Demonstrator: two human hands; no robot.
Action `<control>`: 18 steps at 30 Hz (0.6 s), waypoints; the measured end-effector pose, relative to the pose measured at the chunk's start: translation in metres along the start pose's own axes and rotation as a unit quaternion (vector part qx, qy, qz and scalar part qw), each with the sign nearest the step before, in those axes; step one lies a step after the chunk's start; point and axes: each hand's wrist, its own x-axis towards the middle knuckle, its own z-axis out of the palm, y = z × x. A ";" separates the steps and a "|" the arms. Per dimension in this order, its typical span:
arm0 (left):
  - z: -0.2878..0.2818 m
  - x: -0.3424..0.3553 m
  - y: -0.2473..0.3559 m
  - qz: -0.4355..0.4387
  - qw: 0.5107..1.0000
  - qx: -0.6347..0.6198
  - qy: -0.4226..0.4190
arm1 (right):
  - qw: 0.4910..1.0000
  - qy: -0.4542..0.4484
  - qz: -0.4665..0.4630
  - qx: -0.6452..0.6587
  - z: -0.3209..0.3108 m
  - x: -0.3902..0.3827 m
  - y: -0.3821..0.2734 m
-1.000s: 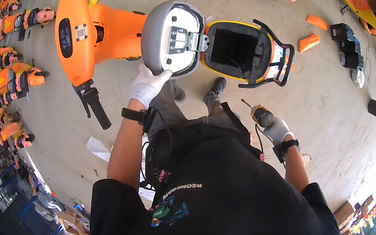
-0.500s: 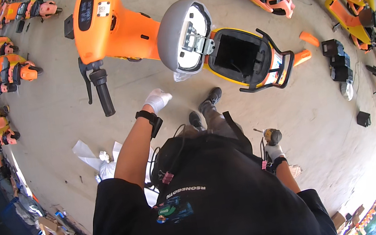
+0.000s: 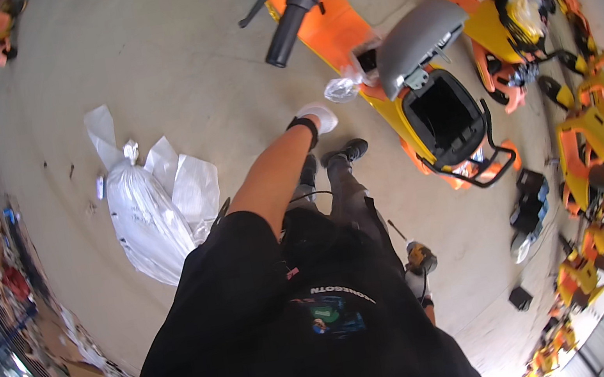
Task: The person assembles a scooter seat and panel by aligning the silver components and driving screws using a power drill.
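My left hand (image 3: 318, 117), in a pale glove, is held out over the floor left of an orange and yellow scooter (image 3: 327, 30). It touches nothing that I can see, and motion blur hides its fingers. The scooter's grey seat (image 3: 421, 43) is tipped up above a black storage compartment (image 3: 412, 117). Clear plastic wrap (image 3: 340, 89) hangs at the seat's front edge. Low at my right side, my gloved right hand (image 3: 416, 281) grips a yellow and black cordless drill (image 3: 421, 255), its long thin bit pointing forward. Part of that hand is behind the drill.
A stuffed white sack (image 3: 145, 221) lies on the floor to my left. Black boxes (image 3: 529, 200) and a smaller black box (image 3: 520, 299) lie to the right. More scooters (image 3: 581, 152) line the right side; cardboard clutter (image 3: 82, 373) lies far left.
My view has turned left, so the scooter now appears farther right and the white sack shows more fully. The drill stays in my right hand; my left arm still reaches forward.
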 end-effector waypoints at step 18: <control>-0.021 0.149 0.024 -0.013 0.991 -0.087 0.099 | 0.988 0.027 0.121 -0.094 -0.012 0.035 0.057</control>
